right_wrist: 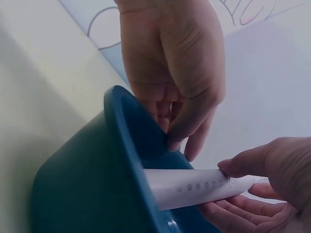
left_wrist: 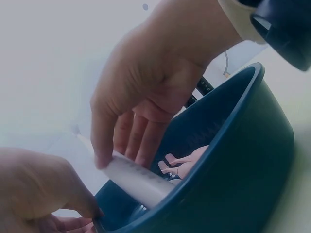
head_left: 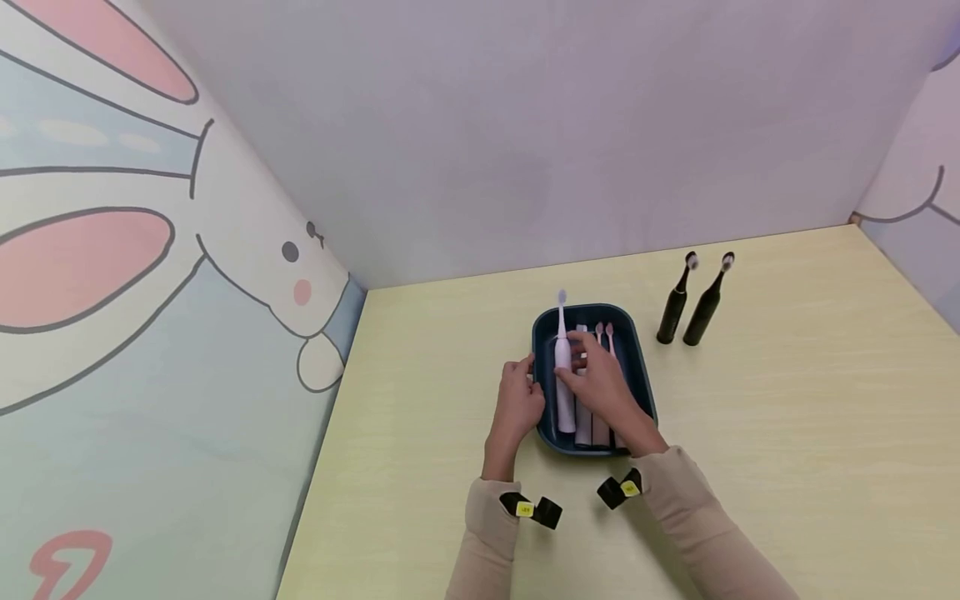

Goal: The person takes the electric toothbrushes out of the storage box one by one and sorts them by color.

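A white electric toothbrush (head_left: 565,407) leans head-up inside a dark blue plastic bin (head_left: 645,379). My right hand (head_left: 602,385) grips its handle from the right, thumb on the button side in the right wrist view and fingers round the other side. At the bin's left wall, my left hand (head_left: 519,402) pinches the rim between thumb and fingers. Beside the held brush, more electric toothbrushes lie in the bin, among them two with pink heads (left_wrist: 181,166). My right hand and wrist partly hide their handles in the head view.
Two black electric toothbrushes stand upright on the pale wooden table (head_left: 787,400), one left (head_left: 672,315) and one right (head_left: 702,315), just behind and right of the bin. A plain wall (head_left: 540,150) borders the table's back edge. A wall with a rabbit picture (head_left: 247,275) rises at left.
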Tool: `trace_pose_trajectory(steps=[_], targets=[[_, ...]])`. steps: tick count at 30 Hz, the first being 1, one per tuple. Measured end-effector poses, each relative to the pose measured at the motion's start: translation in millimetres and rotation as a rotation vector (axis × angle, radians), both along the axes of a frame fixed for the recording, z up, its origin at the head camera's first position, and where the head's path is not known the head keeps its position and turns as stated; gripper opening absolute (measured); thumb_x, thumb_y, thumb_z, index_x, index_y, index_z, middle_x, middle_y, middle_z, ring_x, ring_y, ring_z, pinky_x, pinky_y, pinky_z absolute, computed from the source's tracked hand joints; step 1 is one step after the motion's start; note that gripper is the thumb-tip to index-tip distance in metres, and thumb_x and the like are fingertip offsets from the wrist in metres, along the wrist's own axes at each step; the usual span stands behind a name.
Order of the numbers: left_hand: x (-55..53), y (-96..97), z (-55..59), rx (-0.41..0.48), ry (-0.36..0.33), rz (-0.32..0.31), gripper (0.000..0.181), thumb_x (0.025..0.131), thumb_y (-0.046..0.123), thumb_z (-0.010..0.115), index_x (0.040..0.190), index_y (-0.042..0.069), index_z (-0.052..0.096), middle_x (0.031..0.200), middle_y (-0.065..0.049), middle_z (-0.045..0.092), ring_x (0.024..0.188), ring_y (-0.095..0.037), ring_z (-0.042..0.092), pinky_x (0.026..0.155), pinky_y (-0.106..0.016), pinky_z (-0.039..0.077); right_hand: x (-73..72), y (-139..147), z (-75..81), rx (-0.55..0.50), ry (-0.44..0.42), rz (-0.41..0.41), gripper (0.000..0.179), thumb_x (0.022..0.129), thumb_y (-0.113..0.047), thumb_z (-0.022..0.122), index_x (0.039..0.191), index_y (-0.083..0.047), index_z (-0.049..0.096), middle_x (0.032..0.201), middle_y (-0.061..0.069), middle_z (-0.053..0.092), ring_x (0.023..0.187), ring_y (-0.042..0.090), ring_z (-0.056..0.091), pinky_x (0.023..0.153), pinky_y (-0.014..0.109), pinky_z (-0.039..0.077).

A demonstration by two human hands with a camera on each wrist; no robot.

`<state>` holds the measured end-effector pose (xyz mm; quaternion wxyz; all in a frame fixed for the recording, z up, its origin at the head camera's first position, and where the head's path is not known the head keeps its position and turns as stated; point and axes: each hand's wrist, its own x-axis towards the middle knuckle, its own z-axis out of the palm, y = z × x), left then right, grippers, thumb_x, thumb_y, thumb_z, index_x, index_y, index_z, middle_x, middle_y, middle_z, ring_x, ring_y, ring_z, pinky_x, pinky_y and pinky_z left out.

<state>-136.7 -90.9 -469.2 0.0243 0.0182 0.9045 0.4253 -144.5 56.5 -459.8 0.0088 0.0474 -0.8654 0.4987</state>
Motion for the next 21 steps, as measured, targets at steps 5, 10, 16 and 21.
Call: trace_pose_trajectory(steps=[5,10,16,21], targets=[[0.3,0.0,-0.3,-0.007,0.004,-0.007,0.047,0.092,0.0,0.049,0.139,0.001,0.047,0.12,-0.016,0.05,0.082,-0.014,0.051,0.072,-0.028,0.046,2.0,3,5.2,-0.027,0.046,0.001,0.058,0.088,-0.013,0.067,0.14,-0.006,0.04,0.123,0.02,0.058,0.103,0.034,0.064,0.081,0.048,0.053],[0.3,0.6,-0.7,-0.013,0.006,-0.012,0.047,0.092,-0.001,0.049,0.139,0.001,0.047,0.119,-0.016,0.05,0.082,-0.014,0.05,0.072,-0.028,0.046,3.8,7,8.9,-0.057,0.11,0.008,0.057,0.089,-0.012,0.066,0.14,-0.009,0.041,0.124,0.019,0.058,0.104,0.034,0.064,0.082,0.048,0.053],[0.2,0.8,-0.6,-0.015,0.016,-0.012,0.048,0.092,-0.001,0.049,0.139,0.0,0.047,0.117,-0.015,0.051,0.081,-0.014,0.05,0.072,-0.027,0.045,4.7,12,10.4,-0.083,0.194,0.009,0.056,0.088,-0.009,0.067,0.139,-0.009,0.042,0.121,0.019,0.059,0.104,0.032,0.063,0.082,0.045,0.054],[-0.2,0.9,-1.1,-0.02,0.021,-0.007,0.048,0.092,-0.002,0.049,0.139,0.0,0.047,0.117,-0.016,0.051,0.08,-0.013,0.049,0.071,-0.028,0.045,5.3,18,10.7,-0.095,0.242,-0.006,0.057,0.087,-0.008,0.067,0.138,-0.009,0.043,0.119,0.017,0.059,0.102,0.03,0.064,0.08,0.043,0.055]])
